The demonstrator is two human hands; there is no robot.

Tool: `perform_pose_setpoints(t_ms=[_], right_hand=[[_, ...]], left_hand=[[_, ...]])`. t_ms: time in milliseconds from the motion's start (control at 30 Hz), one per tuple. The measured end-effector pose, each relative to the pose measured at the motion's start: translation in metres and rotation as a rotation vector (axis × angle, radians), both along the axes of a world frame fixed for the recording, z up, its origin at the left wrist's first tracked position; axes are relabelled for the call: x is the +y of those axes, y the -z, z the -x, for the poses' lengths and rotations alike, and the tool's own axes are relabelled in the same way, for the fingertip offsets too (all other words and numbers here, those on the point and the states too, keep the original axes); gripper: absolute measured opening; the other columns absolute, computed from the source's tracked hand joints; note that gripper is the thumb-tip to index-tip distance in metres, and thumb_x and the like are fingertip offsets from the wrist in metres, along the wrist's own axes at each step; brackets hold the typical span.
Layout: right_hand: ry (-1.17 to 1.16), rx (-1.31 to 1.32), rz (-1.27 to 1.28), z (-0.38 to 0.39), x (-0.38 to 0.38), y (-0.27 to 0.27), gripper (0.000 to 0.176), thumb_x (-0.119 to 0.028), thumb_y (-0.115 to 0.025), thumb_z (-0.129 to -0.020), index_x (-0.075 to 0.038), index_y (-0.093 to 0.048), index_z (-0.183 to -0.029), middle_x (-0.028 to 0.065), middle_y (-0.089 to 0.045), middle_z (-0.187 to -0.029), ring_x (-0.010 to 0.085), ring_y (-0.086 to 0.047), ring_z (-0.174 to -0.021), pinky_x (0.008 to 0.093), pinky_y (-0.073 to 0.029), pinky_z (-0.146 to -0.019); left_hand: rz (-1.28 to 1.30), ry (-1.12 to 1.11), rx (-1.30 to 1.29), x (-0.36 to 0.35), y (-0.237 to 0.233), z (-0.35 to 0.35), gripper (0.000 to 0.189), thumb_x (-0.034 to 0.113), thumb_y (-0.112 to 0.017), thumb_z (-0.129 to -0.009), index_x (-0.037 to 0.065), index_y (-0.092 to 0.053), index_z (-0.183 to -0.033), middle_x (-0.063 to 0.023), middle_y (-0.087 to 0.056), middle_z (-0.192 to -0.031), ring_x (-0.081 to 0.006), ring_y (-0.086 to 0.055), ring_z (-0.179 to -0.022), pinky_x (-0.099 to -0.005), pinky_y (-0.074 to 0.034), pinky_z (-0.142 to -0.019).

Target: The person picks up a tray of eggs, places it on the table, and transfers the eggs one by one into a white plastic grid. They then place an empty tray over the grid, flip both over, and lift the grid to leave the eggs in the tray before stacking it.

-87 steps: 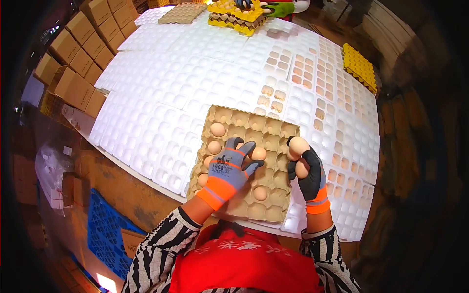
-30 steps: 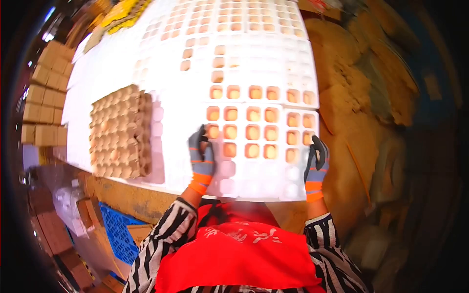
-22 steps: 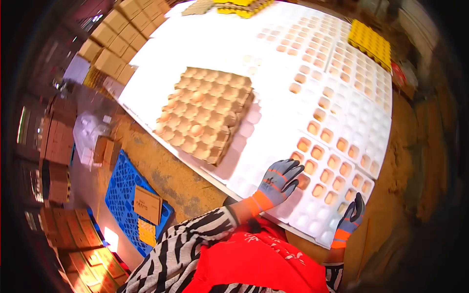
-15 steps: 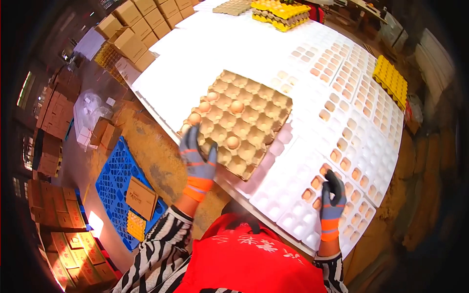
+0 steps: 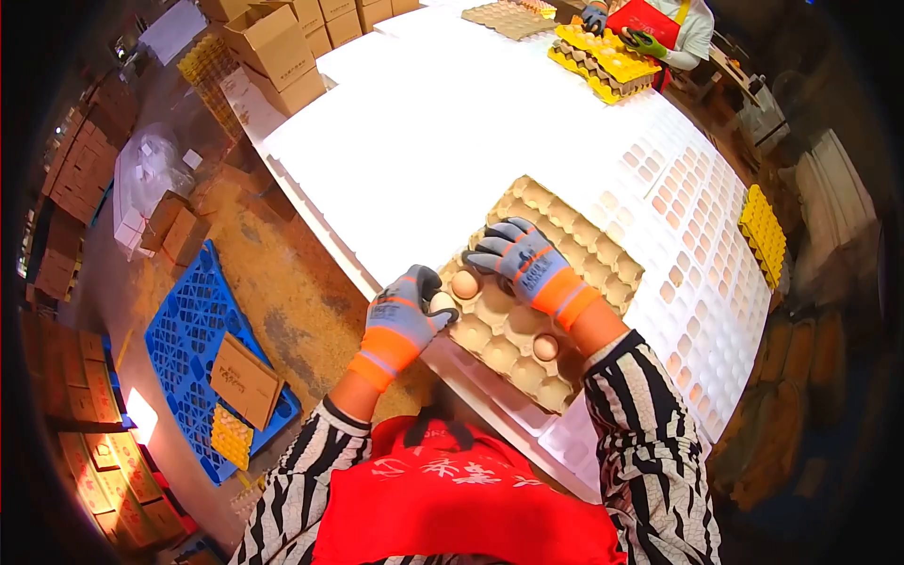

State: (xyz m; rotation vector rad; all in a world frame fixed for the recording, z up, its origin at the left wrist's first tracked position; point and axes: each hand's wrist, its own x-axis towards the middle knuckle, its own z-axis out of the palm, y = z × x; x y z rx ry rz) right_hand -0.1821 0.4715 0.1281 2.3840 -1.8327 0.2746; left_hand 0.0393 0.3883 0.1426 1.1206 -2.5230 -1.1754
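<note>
A grey-brown pulp egg tray (image 5: 504,353) lies on the white table near its left edge, with a few eggs in it. My left hand (image 5: 405,309), in a grey and orange glove, is closed around a pale egg (image 5: 442,302) at the tray's left edge. Beside it sits a browner egg (image 5: 464,284), between my two hands. My right hand (image 5: 529,259), gloved alike, reaches over the tray with curled fingers; whatever is under the fingertips is hidden. Another brown egg (image 5: 545,347) rests in a cup below my right wrist.
White moulded trays with egg-filled cups (image 5: 692,202) cover the table's right side. Yellow trays (image 5: 607,56) are stacked at the far end, where a co-worker's gloved hand (image 5: 645,42) shows. Cardboard boxes (image 5: 268,47) stand at back left; a blue pallet (image 5: 202,325) lies on the floor.
My right hand has moved left from the white moulded trays to over the pulp tray. The left hand now closes on an egg. The view has shifted, bringing a co-worker into sight.
</note>
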Motion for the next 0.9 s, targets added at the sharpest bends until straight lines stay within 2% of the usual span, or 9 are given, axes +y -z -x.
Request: perform_pose_setpoints(t_ms=[67, 167, 233, 300, 367, 500, 567, 667, 900], right_hand=[[0.073, -0.216, 0.022, 0.001, 0.011, -0.015, 0.041, -0.01, -0.064, -0.079, -0.014, -0.059, -0.12, 0.0038, -0.061, -0.115, 0.0247, -0.053, -0.115, 0.0416, -0.042, -0.101], [0.601, -1.649, 0.12, -0.003, 0.034, -0.022, 0.032, -0.007, -0.059, -0.082, -0.009, -0.06, -0.114, 0.005, -0.059, -0.11, 0.0212, -0.056, -0.109, 0.0373, -0.05, -0.091], [0.483, -2.0, 0.331, 0.003, 0.037, -0.021, 0.027, -0.006, -0.055, -0.085, -0.004, -0.061, -0.111, 0.0063, -0.057, -0.109, 0.0179, -0.057, -0.103, 0.0331, -0.054, -0.084], [0.874, -1.608, 0.044, 0.012, 0.026, -0.019, 0.024, -0.014, -0.062, -0.086, -0.005, -0.062, -0.108, 0.0071, -0.059, -0.11, 0.0215, -0.06, -0.101, 0.0358, -0.053, -0.086], [0.641, -0.782, 0.234, 0.003, 0.007, -0.006, 0.033, -0.021, -0.067, -0.083, -0.007, -0.06, -0.111, 0.0097, -0.061, -0.111, 0.0266, -0.062, -0.1, 0.0395, -0.052, -0.085], [0.862, -0.313, -0.272, -0.02, -0.022, -0.012, 0.042, -0.026, -0.061, -0.084, -0.015, -0.055, -0.124, 0.0131, -0.061, -0.117, 0.0323, -0.061, -0.105, 0.0427, -0.05, -0.088], [0.829, -0.371, -0.048, -0.015, -0.02, 0.0, 0.035, -0.019, -0.063, -0.083, -0.013, -0.061, -0.118, 0.0105, -0.066, -0.102, 0.0259, -0.065, -0.092, 0.0374, -0.052, -0.081], [0.799, -1.336, 0.225, -0.001, 0.016, -0.011, 0.033, -0.008, -0.065, -0.078, -0.009, -0.067, -0.111, 0.0079, -0.068, -0.091, 0.024, -0.065, -0.083, 0.0351, -0.052, -0.08], [0.858, -0.476, -0.004, -0.023, 0.001, -0.011, 0.046, -0.031, -0.064, -0.087, -0.012, -0.055, -0.128, 0.0131, -0.062, -0.117, 0.0302, -0.061, -0.108, 0.0402, -0.051, -0.089]], left_hand=[[-0.497, -0.159, 0.492, -0.016, 0.025, -0.013, 0.041, 0.016, -0.072, -0.076, 0.002, -0.056, -0.111, -0.0086, -0.062, -0.098, -0.0195, -0.062, -0.088, -0.0311, -0.051, -0.083], [-1.131, -0.223, 0.916, -0.034, 0.019, -0.02, 0.031, 0.01, -0.063, -0.082, 0.002, -0.058, -0.111, -0.0084, -0.058, -0.101, -0.018, -0.06, -0.089, -0.0292, -0.05, -0.083], [-0.786, -0.132, 0.467, -0.038, -0.002, -0.006, 0.027, 0.015, -0.059, -0.084, -0.001, -0.061, -0.105, -0.0067, -0.057, -0.105, -0.0157, -0.062, -0.083, -0.0286, -0.052, -0.072], [-0.042, 0.3, 0.331, -0.03, -0.005, 0.012, 0.029, 0.011, -0.066, -0.079, 0.01, -0.064, -0.108, -0.0071, -0.057, -0.107, -0.0177, -0.061, -0.077, -0.0296, -0.051, -0.067], [0.618, 0.652, 0.049, -0.028, 0.006, 0.027, 0.037, 0.013, -0.068, -0.075, 0.015, -0.063, -0.112, -0.0087, -0.057, -0.108, -0.0221, -0.062, -0.085, -0.0341, -0.053, -0.067], [0.791, 0.83, -0.146, -0.023, 0.009, 0.044, 0.024, 0.018, -0.065, -0.077, 0.015, -0.06, -0.1, -0.0061, -0.057, -0.102, -0.0253, -0.061, -0.086, -0.0365, -0.053, -0.067], [0.709, 0.823, -0.08, -0.03, 0.008, 0.048, 0.023, 0.019, -0.067, -0.076, 0.015, -0.06, -0.097, -0.0058, -0.059, -0.097, -0.0251, -0.061, -0.084, -0.0361, -0.053, -0.067], [0.47, 0.745, 0.076, -0.047, -0.004, 0.044, 0.03, 0.018, -0.073, -0.072, 0.014, -0.062, -0.099, -0.0053, -0.063, -0.094, -0.0258, -0.062, -0.087, -0.0361, -0.052, -0.072], [-0.479, 0.135, 0.313, -0.027, -0.005, 0.036, 0.042, 0.018, -0.069, -0.083, 0.003, -0.063, -0.122, -0.0065, -0.062, -0.094, -0.0125, -0.058, -0.07, -0.0268, -0.049, -0.064]])
